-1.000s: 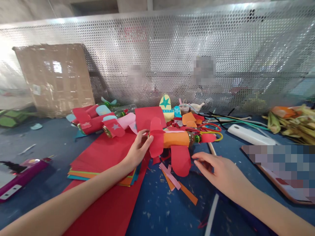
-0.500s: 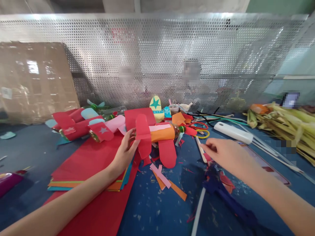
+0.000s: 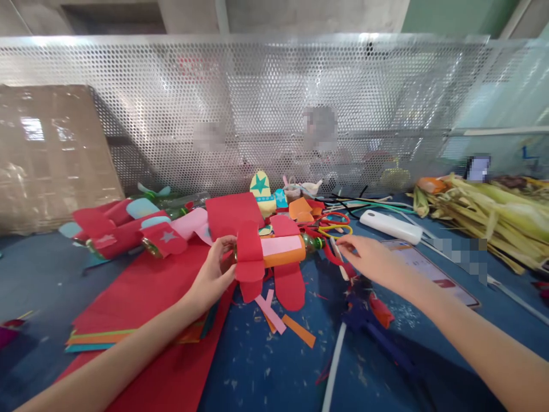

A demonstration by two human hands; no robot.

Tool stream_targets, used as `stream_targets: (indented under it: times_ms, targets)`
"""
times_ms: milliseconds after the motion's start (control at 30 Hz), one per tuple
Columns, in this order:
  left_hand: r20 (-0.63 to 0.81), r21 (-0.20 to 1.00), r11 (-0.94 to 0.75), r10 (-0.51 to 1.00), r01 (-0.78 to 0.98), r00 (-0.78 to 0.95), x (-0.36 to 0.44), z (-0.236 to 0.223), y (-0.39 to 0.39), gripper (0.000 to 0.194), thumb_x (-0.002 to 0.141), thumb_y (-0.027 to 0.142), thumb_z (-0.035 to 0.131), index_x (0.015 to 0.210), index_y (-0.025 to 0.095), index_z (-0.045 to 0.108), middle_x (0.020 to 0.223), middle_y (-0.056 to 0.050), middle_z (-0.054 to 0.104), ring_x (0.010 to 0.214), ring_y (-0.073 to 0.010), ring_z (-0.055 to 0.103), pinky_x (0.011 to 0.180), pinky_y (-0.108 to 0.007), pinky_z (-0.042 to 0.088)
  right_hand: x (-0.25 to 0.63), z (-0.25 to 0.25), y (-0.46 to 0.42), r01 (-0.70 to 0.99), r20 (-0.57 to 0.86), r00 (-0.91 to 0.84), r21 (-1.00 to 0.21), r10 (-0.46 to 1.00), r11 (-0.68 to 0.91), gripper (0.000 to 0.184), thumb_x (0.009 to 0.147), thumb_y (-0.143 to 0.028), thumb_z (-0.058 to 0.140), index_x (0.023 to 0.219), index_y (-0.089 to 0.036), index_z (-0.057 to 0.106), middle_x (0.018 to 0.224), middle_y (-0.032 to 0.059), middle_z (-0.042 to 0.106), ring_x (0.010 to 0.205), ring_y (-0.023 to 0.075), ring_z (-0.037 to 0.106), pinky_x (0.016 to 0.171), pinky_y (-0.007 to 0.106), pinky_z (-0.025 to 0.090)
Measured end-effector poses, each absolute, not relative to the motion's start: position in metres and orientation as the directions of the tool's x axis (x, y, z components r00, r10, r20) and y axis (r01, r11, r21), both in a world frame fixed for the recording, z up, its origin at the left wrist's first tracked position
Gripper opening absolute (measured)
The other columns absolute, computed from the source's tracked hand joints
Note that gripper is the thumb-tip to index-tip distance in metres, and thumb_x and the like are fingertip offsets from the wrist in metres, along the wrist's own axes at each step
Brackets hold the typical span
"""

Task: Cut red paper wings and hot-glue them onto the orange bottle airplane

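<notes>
A toy plane (image 3: pixel 285 257) made from a green bottle wrapped in orange and pink paper, with red paper wings and tail, lies just above the table. My left hand (image 3: pixel 217 266) grips its tail end, thumb in front and fingers behind. At the other end, the green bottle neck (image 3: pixel 315 242) points right, with red paper pieces (image 3: pixel 332 254) beside it. My right hand (image 3: pixel 358 252) is loosely curled near these pieces, its fingertips close to a pale stick (image 3: pixel 344 271); no held thing shows in it.
Stacked coloured paper (image 3: pixel 141 297) lies left, with finished-looking paper planes (image 3: pixel 124 223) behind. Paper strips (image 3: pixel 272 315), a blue glue gun (image 3: pixel 373 326), scissors (image 3: pixel 338 229), a white power strip (image 3: pixel 390 227) and a phone (image 3: pixel 433 274) surround my hands. A perforated metal panel (image 3: pixel 266 86) stands behind.
My right hand has moved closer to the plane's neck end. The plane has tilted, showing more pink paper, and the red pieces by its neck hang lower. My view has shifted right.
</notes>
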State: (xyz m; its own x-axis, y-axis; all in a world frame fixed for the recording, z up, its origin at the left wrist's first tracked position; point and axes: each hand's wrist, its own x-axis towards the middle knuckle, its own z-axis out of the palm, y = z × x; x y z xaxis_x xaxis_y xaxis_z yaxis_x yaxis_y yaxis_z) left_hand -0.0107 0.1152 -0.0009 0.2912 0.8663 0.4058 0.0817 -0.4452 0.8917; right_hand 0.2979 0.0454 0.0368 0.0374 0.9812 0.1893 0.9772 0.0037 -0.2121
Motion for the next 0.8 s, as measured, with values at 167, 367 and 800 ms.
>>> stream_targets:
  times_ms: [167, 367, 800]
  targets:
    - [0.351, 0.919, -0.391, 0.876, 0.06, 0.33, -0.009, 0.002, 0.111, 0.044, 0.07, 0.03, 0.072, 0.104, 0.022, 0.045, 0.113, -0.008, 0.055, 0.106, -0.0248, 0.059, 0.095, -0.041, 0.047, 0.29, 0.029, 0.047, 0.967, 0.193, -0.03, -0.243, 0.981, 0.078, 0.032, 0.091, -0.026, 0.05, 0.116, -0.011, 0.064, 0.12, 0.0153, 0.067, 0.114, 0.026, 0.061, 0.098, 0.037, 0.046]
    - [0.288, 0.934, -0.342, 0.891, 0.102, 0.35, -0.004, -0.001, 0.116, 0.06, 0.057, 0.026, 0.079, 0.104, 0.024, 0.041, 0.113, -0.01, 0.061, 0.109, -0.027, 0.06, 0.096, -0.043, 0.047, 0.288, 0.031, 0.046, 0.956, 0.219, -0.015, -0.283, 0.976, 0.078, 0.035, 0.093, -0.031, 0.046, 0.12, -0.013, 0.059, 0.119, 0.013, 0.067, 0.105, 0.024, 0.065, 0.084, 0.035, 0.052]
    - [0.289, 0.944, -0.313, 0.936, 0.101, 0.201, -0.006, 0.004, 0.118, 0.057, 0.063, 0.036, 0.073, 0.112, 0.023, 0.048, 0.121, -0.013, 0.06, 0.115, -0.0305, 0.057, 0.093, -0.04, 0.05, 0.299, 0.045, -0.045, 0.993, -0.065, -0.111, 0.03, 0.992, 0.113, 0.031, 0.062, -0.042, 0.077, 0.082, -0.019, 0.072, 0.077, 0.0097, 0.074, 0.072, 0.0319, 0.071, 0.06, 0.041, 0.056]
